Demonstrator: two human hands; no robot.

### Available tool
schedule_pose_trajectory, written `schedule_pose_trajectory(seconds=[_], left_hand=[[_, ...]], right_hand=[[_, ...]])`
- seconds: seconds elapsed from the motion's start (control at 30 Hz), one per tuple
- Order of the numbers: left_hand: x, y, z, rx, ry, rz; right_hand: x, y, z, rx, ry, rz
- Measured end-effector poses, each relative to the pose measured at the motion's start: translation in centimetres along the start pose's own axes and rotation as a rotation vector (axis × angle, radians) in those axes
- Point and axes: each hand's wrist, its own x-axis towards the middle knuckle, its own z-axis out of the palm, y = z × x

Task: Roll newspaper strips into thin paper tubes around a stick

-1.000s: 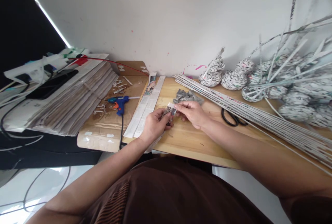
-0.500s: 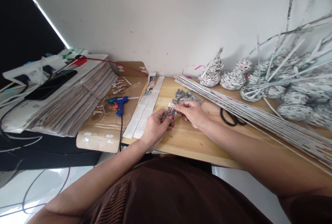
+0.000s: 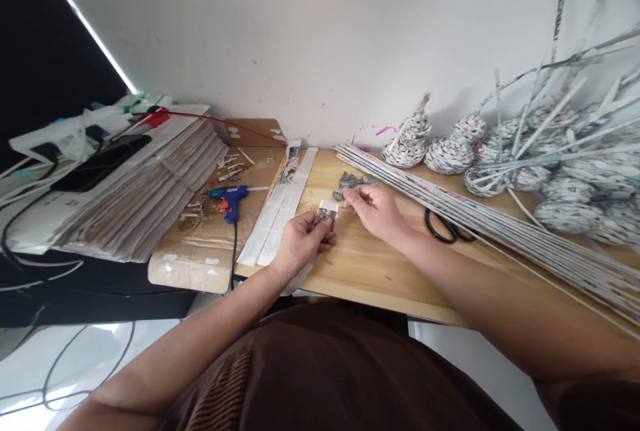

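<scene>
Head view: left grip point(image 3: 301, 241) clamps printed paper strip point(image 3: 327, 212), pale end jutting past thumb and fingers. Right grip point(image 3: 374, 210) is narrow, off strip; contents unclear. Crumpled grey material point(image 3: 350, 180) lies beyond, on counter point(image 3: 360, 264).

Dark brown top point(image 3: 345, 371), ribbed striped patch point(image 3: 227, 388)

Left hand point(image 3: 299, 243) holding printed paper strip point(image 3: 327, 212).

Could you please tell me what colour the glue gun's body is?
The glue gun is mainly blue, with an orange trigger, in the head view.
</scene>
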Motion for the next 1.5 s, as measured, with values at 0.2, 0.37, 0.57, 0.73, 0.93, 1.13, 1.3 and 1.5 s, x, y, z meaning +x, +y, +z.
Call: schedule_pose_trajectory(seconds=[0.2,0.37,0.57,0.73,0.93,1.13,1.3,1.5], left_hand=[[0.2,0.1,-0.5,-0.112,0.006,-0.025],[0.0,0.3,-0.3,-0.114,0.0,0.006],[-0.3,0.8,-0.1,-0.101,0.004,0.007],[-0.6,0.9,-0.4,-0.084,0.008,0.021],[-0.6,1.0,-0.7,-0.081,0.013,0.037],[-0.6,1.3,-0.4,-0.071,0.022,0.032],[-0.6,1.3,-0.7,-0.064,0.029,0.028],[-0.8,1.6,-1.4,-0.032,0.055,0.041]], right_hand=[[1.1,1.9,-1.9,-0.815,-0.052,-0.236],[2.6,3.6,-2.1,-0.921,-0.038,-0.07],[2.8,3.5,-2.3,-0.743,0.051,0.018],[2.4,3.3,-2.5,-0.416,0.137,-0.161],[1.6,2.9,-1.3,-0.259,-0.12,-0.244],[1.2,1.8,-0.6,-0.429,-0.054,-0.029],[1.4,0.9,-1.7,-0.281,0.045,-0.183],[-0.1,-1.4,-1.5,-0.052,0.069,-0.242]])
